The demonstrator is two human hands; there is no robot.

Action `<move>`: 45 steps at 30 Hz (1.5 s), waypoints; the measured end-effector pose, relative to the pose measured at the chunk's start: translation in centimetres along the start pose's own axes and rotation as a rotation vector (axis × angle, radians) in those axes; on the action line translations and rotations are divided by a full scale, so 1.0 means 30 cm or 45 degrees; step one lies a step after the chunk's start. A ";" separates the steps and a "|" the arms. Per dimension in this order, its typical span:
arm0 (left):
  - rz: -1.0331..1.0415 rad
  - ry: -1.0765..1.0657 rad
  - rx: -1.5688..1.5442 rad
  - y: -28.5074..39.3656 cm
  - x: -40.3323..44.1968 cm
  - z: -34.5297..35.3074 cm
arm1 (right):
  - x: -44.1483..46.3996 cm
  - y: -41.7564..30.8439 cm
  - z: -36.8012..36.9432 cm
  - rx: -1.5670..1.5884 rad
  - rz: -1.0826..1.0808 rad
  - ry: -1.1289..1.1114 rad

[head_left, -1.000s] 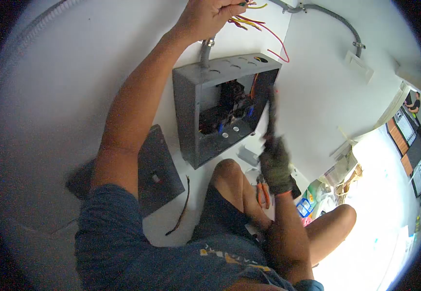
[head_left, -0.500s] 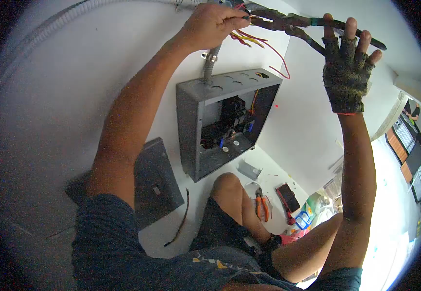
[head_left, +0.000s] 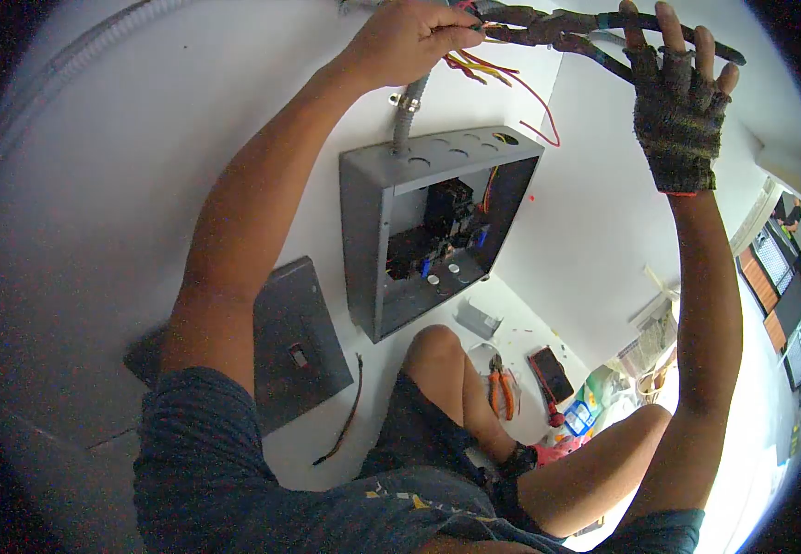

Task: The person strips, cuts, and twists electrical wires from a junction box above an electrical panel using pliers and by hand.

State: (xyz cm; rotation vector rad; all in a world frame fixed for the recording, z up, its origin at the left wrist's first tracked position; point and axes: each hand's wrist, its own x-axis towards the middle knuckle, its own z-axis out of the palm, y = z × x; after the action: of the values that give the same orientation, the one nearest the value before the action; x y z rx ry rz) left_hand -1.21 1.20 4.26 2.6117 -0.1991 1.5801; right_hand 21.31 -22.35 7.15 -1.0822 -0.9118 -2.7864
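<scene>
Bare and held high at the top of the view, my left hand (head_left: 409, 42) pinches thin wires between thumb and fingertips. The jaws of dark-handled pliers (head_left: 548, 26) meet the wires right beside those fingertips; whether they bite on one I cannot tell. My right hand (head_left: 682, 106), in a dark fingerless glove, holds the pliers by their spread handles, fingers over the upper one. Red and yellow wires (head_left: 479, 66) hang below my left hand. A grey metal electrical box (head_left: 363, 249), its front uncovered, is on the wall below, with black parts and wires inside.
A grey conduit (head_left: 407, 115) enters the box top. The dark cover panel (head_left: 299, 351) leans at the left, near a loose wire piece (head_left: 349, 415). Orange-handled pliers (head_left: 502, 388), a phone-like dark slab (head_left: 549, 374) and plastic bags (head_left: 603, 392) lie by my legs.
My right hand has moved slightly up and to the right, tilting the pliers' handles upward. My left hand keeps its pinch beside the jaws. The whole view has shifted slightly.
</scene>
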 end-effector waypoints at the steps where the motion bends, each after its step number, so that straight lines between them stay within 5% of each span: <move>1: 0.001 0.001 0.002 0.005 0.001 -0.004 | 0.002 0.024 -0.016 -0.006 -0.040 -0.110; 4: -0.060 -0.085 0.067 -0.009 -0.001 0.004 | -0.019 0.072 -0.012 0.172 -0.101 -0.346; 6: 0.281 0.208 0.152 -0.041 -0.011 0.043 | -0.047 0.077 -0.019 0.361 -0.129 -0.473; 8: 0.297 0.226 0.182 -0.041 -0.017 0.049 | -0.074 0.079 -0.064 0.562 -0.194 -0.546; 9: 0.313 0.242 0.213 -0.041 -0.020 0.054 | -0.076 0.106 -0.061 0.950 -0.320 -0.801; 10: 0.312 0.242 0.208 -0.049 -0.019 0.062 | 0.035 0.131 -0.140 1.536 -0.008 -1.593; 12: 0.598 0.098 0.585 -0.075 -0.015 0.094 | 0.034 0.125 -0.175 1.763 0.102 -1.731; 16: 0.518 0.359 0.667 -0.105 -0.013 0.094 | 0.061 0.150 -0.196 2.649 0.532 -2.060; 18: 0.239 0.246 0.406 -0.030 -0.017 0.087 | 0.118 0.157 -0.251 1.637 0.238 -1.948; 20: 0.197 0.245 0.300 -0.037 -0.012 0.093 | -0.103 0.123 -0.185 1.139 -0.060 -1.023; 21: 0.103 0.217 0.276 -0.034 -0.015 0.090 | -0.141 0.120 -0.171 1.025 -0.092 -0.853; 22: 0.015 0.183 0.253 -0.033 -0.015 0.089 | -0.128 0.115 -0.173 1.026 -0.091 -0.855; 24: 0.043 0.200 0.234 -0.028 -0.013 0.089 | -0.092 0.099 -0.167 0.097 0.004 -0.746; 28: 0.035 0.227 0.196 -0.042 -0.008 0.083 | -0.052 0.097 -0.134 0.026 0.013 -0.546; 30: 0.005 0.205 0.181 -0.037 -0.010 0.078 | -0.033 0.085 -0.135 -0.112 -0.010 -0.683; 33: 0.030 0.194 0.198 -0.033 -0.005 0.070 | -0.033 0.066 -0.091 0.004 -0.016 -0.488; 45: 0.175 0.177 0.143 0.004 -0.007 0.045 | 0.004 0.042 -0.080 -0.040 -0.106 -0.468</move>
State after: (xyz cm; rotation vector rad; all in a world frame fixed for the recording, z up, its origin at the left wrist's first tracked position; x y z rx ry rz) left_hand -0.15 0.91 3.45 2.6068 -0.2945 1.8622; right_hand 20.03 -24.64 6.47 -1.6349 -0.9601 -2.7216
